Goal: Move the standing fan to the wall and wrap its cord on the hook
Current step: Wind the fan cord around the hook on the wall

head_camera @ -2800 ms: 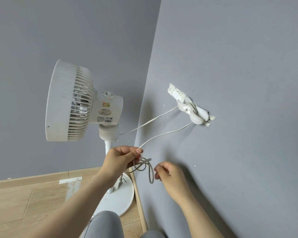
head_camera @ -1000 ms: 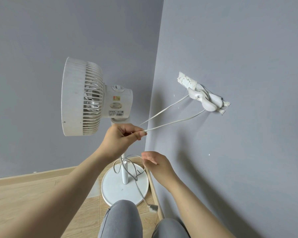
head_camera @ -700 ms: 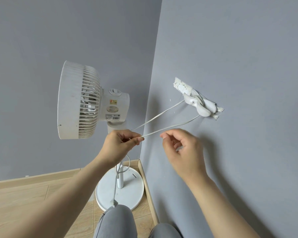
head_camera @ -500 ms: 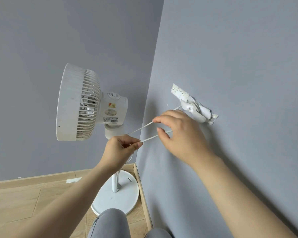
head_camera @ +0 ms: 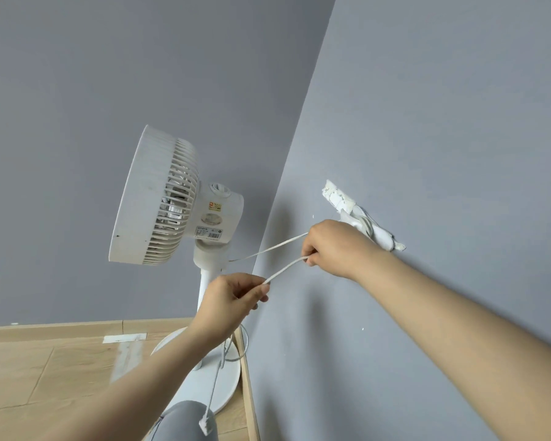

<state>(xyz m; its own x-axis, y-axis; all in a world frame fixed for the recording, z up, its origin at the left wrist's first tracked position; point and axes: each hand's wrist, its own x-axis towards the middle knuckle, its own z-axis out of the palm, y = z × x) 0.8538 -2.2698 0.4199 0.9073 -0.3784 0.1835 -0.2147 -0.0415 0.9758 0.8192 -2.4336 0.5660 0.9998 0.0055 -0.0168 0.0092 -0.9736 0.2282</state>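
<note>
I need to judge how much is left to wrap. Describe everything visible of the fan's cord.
The cord is thin, white and looks like flexible plastic. One strand runs from the fan's neck to the right hand near the wall hook, which it loops; another stretches taut to the left hand's pinch. Below, slack loops hang and the plug dangles free.

Head camera looks forward and down, close above wall corner [head_camera: 287,173].

Soft even daylight, wide-angle edge warping
</note>
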